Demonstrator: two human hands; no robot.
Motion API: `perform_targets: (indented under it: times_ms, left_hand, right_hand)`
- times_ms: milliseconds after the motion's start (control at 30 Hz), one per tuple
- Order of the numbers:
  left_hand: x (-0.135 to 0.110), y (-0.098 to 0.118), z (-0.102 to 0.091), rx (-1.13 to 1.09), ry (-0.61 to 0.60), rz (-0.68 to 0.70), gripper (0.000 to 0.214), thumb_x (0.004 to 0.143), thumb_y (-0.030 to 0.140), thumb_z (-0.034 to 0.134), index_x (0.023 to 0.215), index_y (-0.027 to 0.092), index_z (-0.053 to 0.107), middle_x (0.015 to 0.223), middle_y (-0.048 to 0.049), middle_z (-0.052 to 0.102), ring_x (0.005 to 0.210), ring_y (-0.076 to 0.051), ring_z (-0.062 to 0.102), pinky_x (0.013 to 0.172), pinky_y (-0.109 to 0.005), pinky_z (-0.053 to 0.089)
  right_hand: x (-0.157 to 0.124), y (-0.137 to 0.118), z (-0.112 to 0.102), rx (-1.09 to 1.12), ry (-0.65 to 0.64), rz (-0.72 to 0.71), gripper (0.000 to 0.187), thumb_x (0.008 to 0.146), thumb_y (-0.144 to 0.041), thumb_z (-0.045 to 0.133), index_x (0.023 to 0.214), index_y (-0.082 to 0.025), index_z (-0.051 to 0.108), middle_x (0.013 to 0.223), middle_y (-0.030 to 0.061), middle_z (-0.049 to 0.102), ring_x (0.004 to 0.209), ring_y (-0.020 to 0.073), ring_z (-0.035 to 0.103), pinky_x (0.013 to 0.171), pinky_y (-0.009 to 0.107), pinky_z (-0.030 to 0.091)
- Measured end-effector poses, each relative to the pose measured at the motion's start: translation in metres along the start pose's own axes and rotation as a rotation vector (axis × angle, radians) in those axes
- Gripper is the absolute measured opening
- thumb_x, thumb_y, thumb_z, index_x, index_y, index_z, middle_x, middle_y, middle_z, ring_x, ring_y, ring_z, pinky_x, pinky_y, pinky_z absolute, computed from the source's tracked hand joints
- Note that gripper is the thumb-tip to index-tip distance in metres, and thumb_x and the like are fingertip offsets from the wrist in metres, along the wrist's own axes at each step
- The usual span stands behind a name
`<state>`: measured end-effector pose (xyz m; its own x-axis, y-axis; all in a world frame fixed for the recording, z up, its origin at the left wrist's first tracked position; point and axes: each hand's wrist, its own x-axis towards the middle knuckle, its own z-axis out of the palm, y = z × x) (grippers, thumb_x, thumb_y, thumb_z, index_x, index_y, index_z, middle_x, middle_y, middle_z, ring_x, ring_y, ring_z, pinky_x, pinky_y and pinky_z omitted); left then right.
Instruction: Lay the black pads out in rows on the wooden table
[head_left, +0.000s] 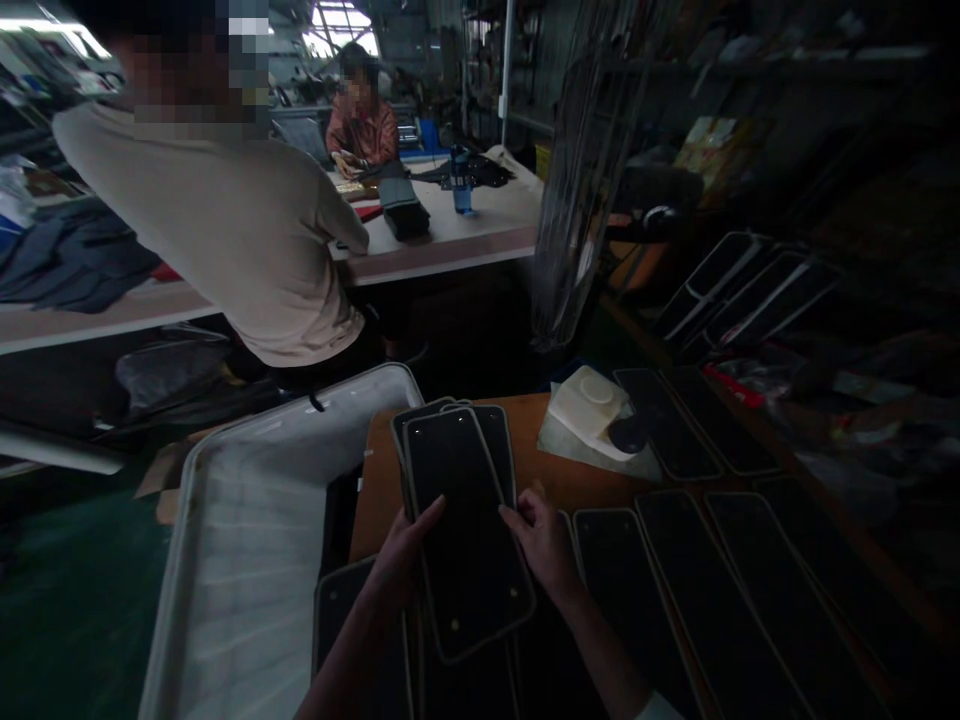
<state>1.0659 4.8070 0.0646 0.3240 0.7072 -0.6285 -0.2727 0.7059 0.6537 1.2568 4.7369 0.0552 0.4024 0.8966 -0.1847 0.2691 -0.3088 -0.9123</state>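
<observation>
A dark rectangular fabric panel (469,535) with pale edging and small metal studs near its corners is held up between my two hands. My left hand (409,545) grips its left edge, thumb lying on the front face. At the right edge, my right hand (541,535) pinches the border between thumb and curled fingers. Behind the held panel, more dark panels (497,440) of the same look show at its top. Similar panels (630,590) lie in rows on the brown table to the right, and another panel (349,610) lies at the lower left.
A large white plastic bin (187,560) stands left of the brown table (525,460). A cream container (589,405) sits on a sheet at the table's back. One person (225,230) stands at a long worktable (450,245); another person (367,130) sits beyond it. Clear plastic sheeting (577,200) hangs nearby.
</observation>
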Motion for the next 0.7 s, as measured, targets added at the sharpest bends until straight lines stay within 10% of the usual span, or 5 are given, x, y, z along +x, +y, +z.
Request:
perform_targets:
  times_ms: [200, 467, 700]
  left_hand:
    - [0.025, -0.013, 0.028, 0.027, -0.020, 0.078, 0.048, 0.074, 0.037, 0.077, 0.116, 0.017, 0.064, 0.110, -0.0116, 0.075, 0.094, -0.030, 0.073, 0.083, -0.040, 0.061]
    - [0.040, -0.017, 0.044, 0.063, -0.023, 0.161, 0.055, 0.077, 0.038, 0.075, 0.125, 0.015, 0.059, 0.115, -0.0145, 0.072, 0.096, -0.028, 0.072, 0.087, -0.039, 0.059]
    - [0.063, -0.005, 0.037, 0.068, -0.001, 0.049, 0.051, 0.075, 0.039, 0.076, 0.118, 0.013, 0.063, 0.109, -0.0159, 0.074, 0.092, -0.030, 0.073, 0.080, -0.038, 0.062]
  right_hand:
    - [0.019, 0.010, -0.004, 0.098, 0.062, 0.010, 0.057, 0.076, -0.039, 0.070, 0.124, -0.027, 0.044, 0.120, 0.0072, 0.064, 0.104, 0.0236, 0.065, 0.088, 0.037, 0.052]
    - [0.047, 0.028, 0.015, -0.166, 0.114, 0.160, 0.048, 0.058, -0.042, 0.083, 0.094, -0.021, 0.058, 0.095, 0.0083, 0.070, 0.091, 0.0286, 0.066, 0.078, 0.037, 0.052]
    - [0.079, 0.035, 0.007, 0.063, -0.101, 0.137, 0.023, 0.077, -0.042, 0.061, 0.086, -0.021, 0.062, 0.088, 0.0063, 0.073, 0.083, 0.0240, 0.068, 0.071, 0.033, 0.052]
